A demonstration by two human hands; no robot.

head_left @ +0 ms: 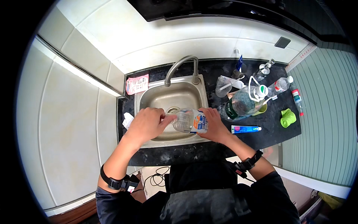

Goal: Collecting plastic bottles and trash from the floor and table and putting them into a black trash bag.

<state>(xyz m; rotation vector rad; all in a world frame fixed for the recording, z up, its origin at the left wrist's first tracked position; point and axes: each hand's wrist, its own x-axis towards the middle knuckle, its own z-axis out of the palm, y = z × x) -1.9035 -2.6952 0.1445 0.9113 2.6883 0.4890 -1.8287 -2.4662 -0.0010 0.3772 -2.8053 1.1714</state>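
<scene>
A clear plastic bottle [185, 121] with a white, blue and orange label lies sideways between my hands, above the stainless steel sink [156, 98]. My right hand [214, 126] grips its base end, around the label. At the neck end, my left hand [148, 123] has its fingers and thumb closed on the bottle; they hide the mouth, so a cap cannot be made out. The curved metal faucet [181, 63] arches over the basin, beyond the bottle. Part of the drain [173, 109] shows behind the bottle's neck.
On the black countertop to the right stand a large handled water jug [244, 102], a clear cup [223, 87], a pump dispenser [263, 71] and another plastic bottle [279, 85]. Nearer lie a toothpaste tube [246, 129] and a green cloth [288, 118]. A pink packet [137, 84] lies left of the faucet.
</scene>
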